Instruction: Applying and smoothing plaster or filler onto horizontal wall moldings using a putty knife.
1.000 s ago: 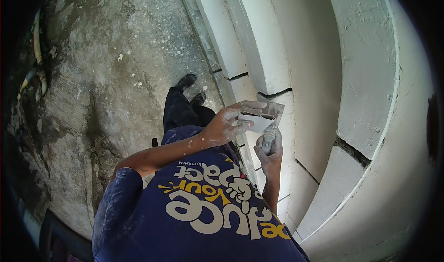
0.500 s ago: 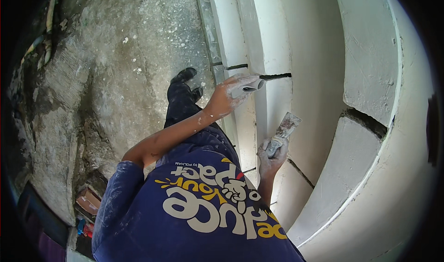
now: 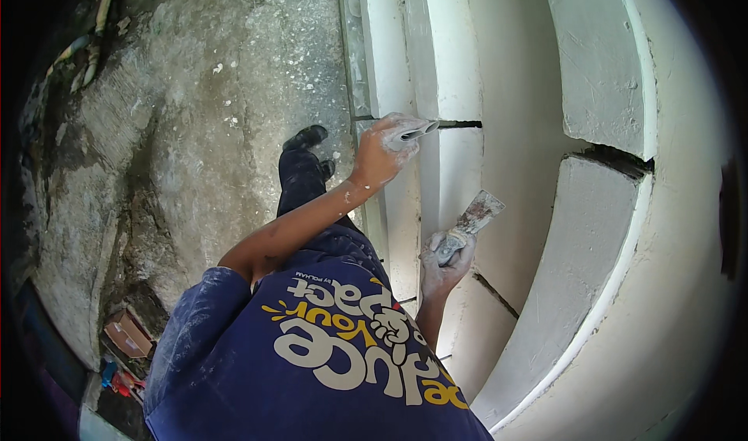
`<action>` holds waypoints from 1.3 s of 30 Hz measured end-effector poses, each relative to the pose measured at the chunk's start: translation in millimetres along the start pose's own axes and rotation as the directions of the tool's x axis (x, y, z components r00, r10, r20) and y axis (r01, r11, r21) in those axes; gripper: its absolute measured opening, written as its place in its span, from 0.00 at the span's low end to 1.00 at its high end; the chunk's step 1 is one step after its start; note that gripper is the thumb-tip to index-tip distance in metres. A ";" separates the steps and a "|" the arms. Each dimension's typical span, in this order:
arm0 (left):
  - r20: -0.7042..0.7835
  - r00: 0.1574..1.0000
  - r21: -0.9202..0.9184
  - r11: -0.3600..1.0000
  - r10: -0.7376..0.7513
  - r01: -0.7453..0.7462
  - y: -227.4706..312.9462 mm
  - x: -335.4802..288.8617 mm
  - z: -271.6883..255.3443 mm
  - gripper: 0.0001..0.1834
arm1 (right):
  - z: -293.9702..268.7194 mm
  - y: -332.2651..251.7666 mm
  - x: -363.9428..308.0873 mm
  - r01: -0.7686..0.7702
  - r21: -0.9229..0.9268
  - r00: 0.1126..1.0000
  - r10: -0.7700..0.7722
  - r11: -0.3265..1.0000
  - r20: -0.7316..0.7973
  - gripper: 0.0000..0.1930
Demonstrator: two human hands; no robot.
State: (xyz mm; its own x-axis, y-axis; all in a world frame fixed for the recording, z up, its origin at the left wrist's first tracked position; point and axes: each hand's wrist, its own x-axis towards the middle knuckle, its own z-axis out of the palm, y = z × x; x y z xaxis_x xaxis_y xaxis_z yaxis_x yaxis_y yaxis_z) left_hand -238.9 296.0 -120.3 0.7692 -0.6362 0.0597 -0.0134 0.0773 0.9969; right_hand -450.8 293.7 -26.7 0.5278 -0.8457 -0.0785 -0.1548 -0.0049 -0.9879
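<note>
Gripping the scraper [image 3: 473, 219] by its handle, the right hand [image 3: 454, 255] sits between 3 and 4 o'clock from the middle of the view, fingers wrapped closed. The tool's long axis slants from about 7 to 1 o'clock, its flat, stained blade pointing between 1 and 2 o'clock; whether that blade touches the white wall [image 3: 518, 129] behind it, I cannot tell. Towards 12 o'clock, the dust-whitened left hand [image 3: 384, 151] is closed on a folded grey sheet [image 3: 416, 133], whose long axis runs from 8 to 2 o'clock. Its rolled end points to 2 o'clock, near a dark gap [image 3: 461, 125]; contact there is unclear. Dark shoes [image 3: 305, 137] stand towards 11 o'clock; a brown box [image 3: 128, 334] lies at 8 o'clock.
</note>
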 end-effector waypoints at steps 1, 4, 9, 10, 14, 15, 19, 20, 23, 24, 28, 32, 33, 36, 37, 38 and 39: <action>-0.009 0.999 0.044 0.998 0.042 -0.042 1.1 -0.9 0.7 0.23 | 0.1 0.1 0.3 -0.001 0.013 1.000 0.001 1.000 -0.006 0.26; -0.008 0.994 0.100 0.989 0.105 -0.104 -5.2 -0.7 1.1 0.23 | -2.0 5.2 0.4 0.034 -0.001 0.999 -0.034 0.999 0.002 0.26; 0.008 0.995 0.176 0.979 0.099 -0.099 -4.4 -8.8 6.6 0.23 | -1.0 1.9 1.2 0.012 -0.043 1.000 -0.012 0.999 0.008 0.25; 0.005 0.992 0.198 0.973 0.124 -0.123 -5.3 -12.1 9.6 0.23 | -1.6 2.6 1.2 0.013 -0.051 1.000 -0.013 0.999 0.001 0.25; 0.029 0.997 0.191 0.979 0.065 -0.069 -11.0 -10.3 9.8 0.23 | -4.9 5.8 0.8 0.043 -0.035 0.998 -0.042 0.998 0.036 0.24; 0.028 0.998 0.192 0.979 0.064 -0.068 -11.2 -10.0 10.7 0.23 | -4.3 4.7 3.0 0.046 -0.067 0.998 -0.043 0.997 0.042 0.24; 0.061 0.997 0.231 0.971 0.044 -0.057 0.2 -15.1 12.9 0.28 | -6.1 7.0 2.4 0.085 -0.165 0.995 -0.076 0.983 0.062 0.24; 0.078 0.991 0.233 0.965 0.108 -0.124 4.2 -17.0 13.1 0.29 | -6.9 6.7 3.4 0.083 -0.166 0.995 -0.073 0.983 0.061 0.24; 0.044 0.989 0.256 0.955 0.142 -0.149 -8.6 -24.2 15.3 0.28 | -2.7 -0.6 3.1 0.098 -0.156 0.994 -0.087 0.983 0.072 0.23; 0.046 0.989 0.257 0.955 0.141 -0.148 -11.0 -25.3 17.0 0.28 | -2.7 0.1 3.3 0.106 -0.164 0.992 -0.094 0.981 0.081 0.22; 0.015 0.993 0.194 0.974 0.114 -0.115 5.2 -36.3 26.3 0.33 | -4.6 4.8 4.7 0.133 -0.172 0.988 -0.116 0.976 0.105 0.22; -0.004 0.996 0.221 0.972 0.087 -0.084 18.2 -34.2 22.7 0.32 | -2.8 2.9 2.8 0.135 -0.164 0.989 -0.121 0.977 0.090 0.22; -0.004 0.996 0.221 0.972 0.089 -0.086 15.4 -32.5 22.8 0.32 | -2.8 3.8 3.1 0.132 -0.178 0.989 -0.118 0.975 0.085 0.22; -0.058 0.998 0.211 0.977 0.017 -0.005 12.5 -31.7 28.5 0.29 | -3.0 4.0 4.8 0.139 -0.204 0.989 -0.123 0.969 0.087 0.21; -0.076 0.997 0.213 0.977 0.028 -0.011 14.5 -34.0 31.6 0.28 | -3.0 4.4 4.4 0.145 -0.215 0.987 -0.127 0.966 0.093 0.21; -0.095 0.995 0.215 0.977 0.039 -0.018 15.7 -35.8 33.1 0.27 | -3.0 6.0 2.8 0.146 -0.216 0.987 -0.130 0.965 0.090 0.21; -0.095 0.995 0.213 0.977 0.040 -0.019 15.6 -36.8 33.0 0.27 | -4.2 7.3 1.1 0.147 -0.222 0.988 -0.131 0.964 0.087 0.21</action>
State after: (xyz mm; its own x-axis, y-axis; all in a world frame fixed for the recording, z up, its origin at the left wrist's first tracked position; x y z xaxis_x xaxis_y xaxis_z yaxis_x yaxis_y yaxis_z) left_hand -288.5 295.2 -105.2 0.8251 -0.5570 0.0942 -0.1636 -0.0761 0.9836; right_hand -454.9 290.5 -33.4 0.6139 -0.7883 0.0403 -0.2565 -0.2475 -0.9343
